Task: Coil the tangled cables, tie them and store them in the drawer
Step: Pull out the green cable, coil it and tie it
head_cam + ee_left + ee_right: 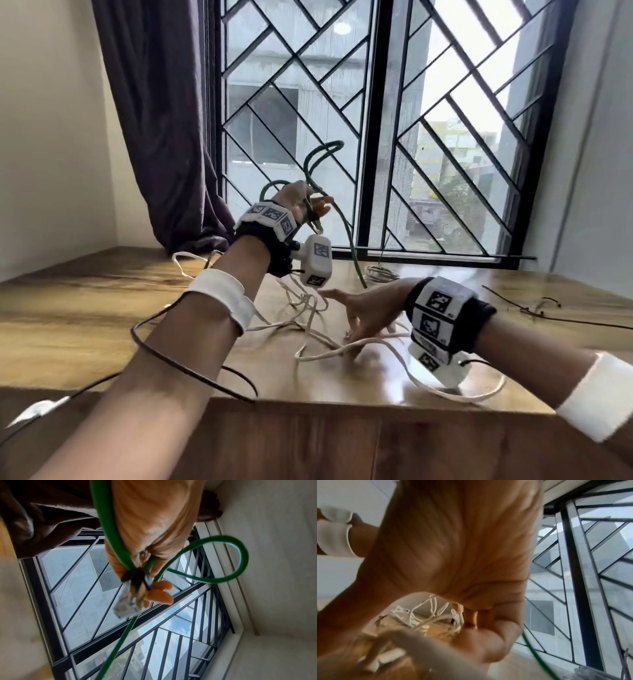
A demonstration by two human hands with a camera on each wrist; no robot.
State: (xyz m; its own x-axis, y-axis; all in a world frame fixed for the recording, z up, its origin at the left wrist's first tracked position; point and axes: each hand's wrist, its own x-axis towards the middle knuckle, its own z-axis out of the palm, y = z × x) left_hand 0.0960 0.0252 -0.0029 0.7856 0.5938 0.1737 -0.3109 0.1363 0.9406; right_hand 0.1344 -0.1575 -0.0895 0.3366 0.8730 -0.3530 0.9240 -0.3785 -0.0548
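While the left hand (301,202) is raised in front of the window grille (445,144), its grip is closed on the green network cable (346,226): fingers and thumb pinch the strands just behind the clear modular plug (124,604), with one open loop standing above the hand and a long run dropping to the far side of the bench (85,308). The right hand (363,315) is held low over the bench with fingers spread and relaxed, its grip wide and holding nothing; its fingertips are at or just above the tangled white cable (315,353), and contact cannot be confirmed.

Handling, as judged:
- The green network cable appears light and springy. It holds a rounded loop rather than collapsing, so coils will tend to spring open until tied.
- Take hold behind the plug, on the jacket, not on the plug latch, which looks thin and breakable.
- The white cable appears thinner and limper; it lies in loose crossing loops at the middle and right near part of the bench. Lift it by one free end to avoid tightening the knots.

Appearance: the green jacket is matte and uniform. The white cable is off-white and smooth. Thin dark wires (534,308) lie at the far right of the bench. No drawer is in view.
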